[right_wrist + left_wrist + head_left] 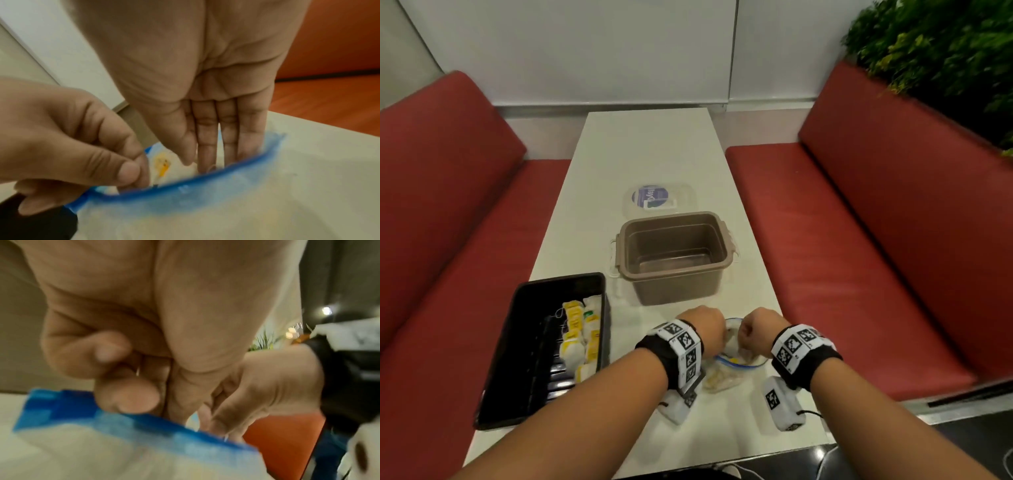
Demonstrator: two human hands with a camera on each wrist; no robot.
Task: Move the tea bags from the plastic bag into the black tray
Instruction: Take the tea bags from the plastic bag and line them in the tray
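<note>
**Both hands at the mouth of the zip bag**

Red booth benches [859, 219] flank the long white table [647, 150] you are working at, with a white wall behind and green foliage [941, 51] at the far right. Near your edge of the table lies the plastic bag [722, 378], a clear pouch with a blue zip strip [185, 183] along its open mouth.

Your left hand [705, 329] pinches the bag's rim, thumb and forefinger pressed together on the blue strip at its left end; the other fingers are curled. Your right hand [755, 330] reaches down into the mouth with its fingers [207, 146] straight and close together, tips below the strip among the contents. Whether they hold anything down there, you cannot tell. A tea bag [164, 164] with a yellow tag shows inside the opening, between your two hands.

To your left, the black tray [517, 370] sits lengthwise at the table's edge, with a cluster of white and yellow tea bags [580, 337] along its right side. Beyond your hands stands an open brown plastic tub [674, 255], and behind it lies a clear lid [659, 200] with a blue round label.
</note>
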